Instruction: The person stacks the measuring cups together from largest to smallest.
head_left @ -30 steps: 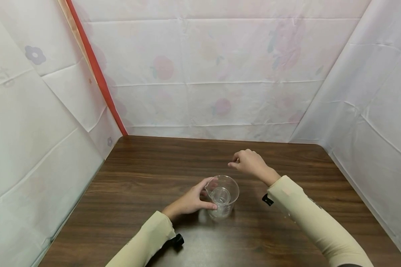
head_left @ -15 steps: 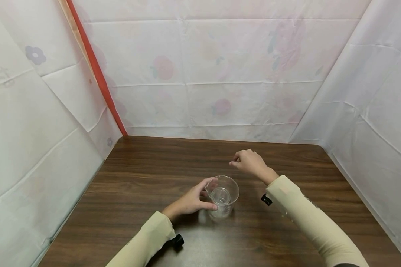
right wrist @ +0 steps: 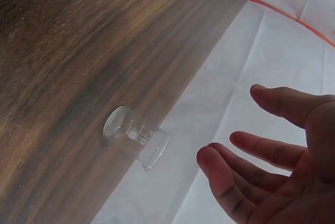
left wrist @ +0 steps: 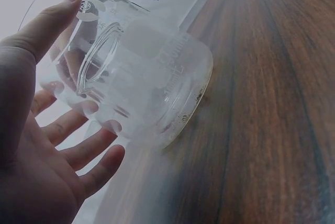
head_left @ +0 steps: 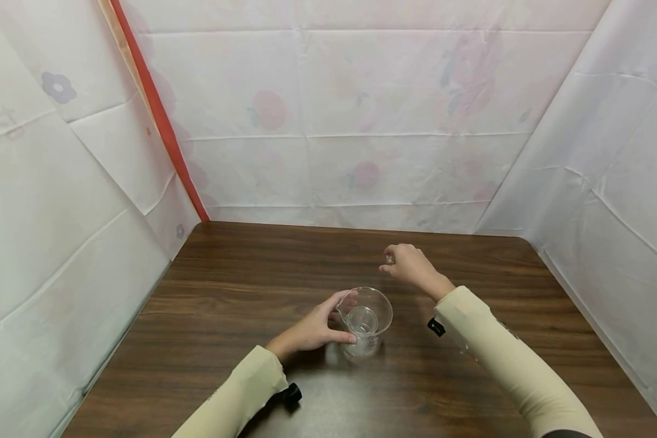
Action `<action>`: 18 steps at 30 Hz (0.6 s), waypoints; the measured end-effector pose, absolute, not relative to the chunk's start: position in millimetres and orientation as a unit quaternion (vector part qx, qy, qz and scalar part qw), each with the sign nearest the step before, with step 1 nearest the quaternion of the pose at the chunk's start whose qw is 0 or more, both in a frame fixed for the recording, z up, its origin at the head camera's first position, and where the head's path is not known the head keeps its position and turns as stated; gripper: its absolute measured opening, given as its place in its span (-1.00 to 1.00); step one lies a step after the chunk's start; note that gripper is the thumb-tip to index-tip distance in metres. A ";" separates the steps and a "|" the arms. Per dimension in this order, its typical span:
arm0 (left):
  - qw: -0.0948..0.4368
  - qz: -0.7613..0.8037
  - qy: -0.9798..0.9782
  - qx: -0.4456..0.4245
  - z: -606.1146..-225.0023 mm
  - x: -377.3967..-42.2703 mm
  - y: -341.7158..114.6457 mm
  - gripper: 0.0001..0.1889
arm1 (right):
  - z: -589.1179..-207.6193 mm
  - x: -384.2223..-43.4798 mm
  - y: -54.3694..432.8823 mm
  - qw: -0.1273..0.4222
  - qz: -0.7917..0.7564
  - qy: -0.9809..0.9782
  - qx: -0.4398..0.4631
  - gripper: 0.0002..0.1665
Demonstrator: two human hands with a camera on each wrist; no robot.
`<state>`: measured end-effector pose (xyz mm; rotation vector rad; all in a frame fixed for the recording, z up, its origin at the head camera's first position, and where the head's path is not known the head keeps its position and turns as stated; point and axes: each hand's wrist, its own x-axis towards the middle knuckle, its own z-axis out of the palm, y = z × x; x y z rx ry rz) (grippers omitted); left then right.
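A large clear glass beaker (head_left: 375, 340) stands on the table. My left hand (head_left: 312, 328) holds it, thumb on the near side and fingers behind; the left wrist view shows the fingertips against the beaker (left wrist: 152, 93). Inside it is a smaller glass rim (left wrist: 97, 59), apparently a nested beaker. Farther back, a small beaker with white markings (right wrist: 137, 135) stands on the table in the right wrist view. My right hand (head_left: 410, 264) is beside it, thumb and fingers spread and apart from the glass. From the head, only a glint of the small beaker (head_left: 390, 259) shows.
The dark wood-grain table (head_left: 241, 274) is bounded by a white patterned cloth (head_left: 328, 170) at the back and both sides. A red strip (head_left: 159, 115) runs down the back left corner. Small black wrist cameras (head_left: 291, 394) sit under both cuffs.
My right hand's thumb and fingers have parted, and the small beaker's glass now shows between them. The right hand has shifted slightly right. My left hand and the large beaker stay put.
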<state>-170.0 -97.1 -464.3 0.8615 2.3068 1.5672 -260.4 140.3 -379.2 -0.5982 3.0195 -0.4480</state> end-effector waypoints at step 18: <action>0.124 0.537 0.783 0.288 -445.3 -161.7 -95.7 -0.13 | -394.6 -273.3 150.2 0.011 -0.146 0.974 -0.173 -0.56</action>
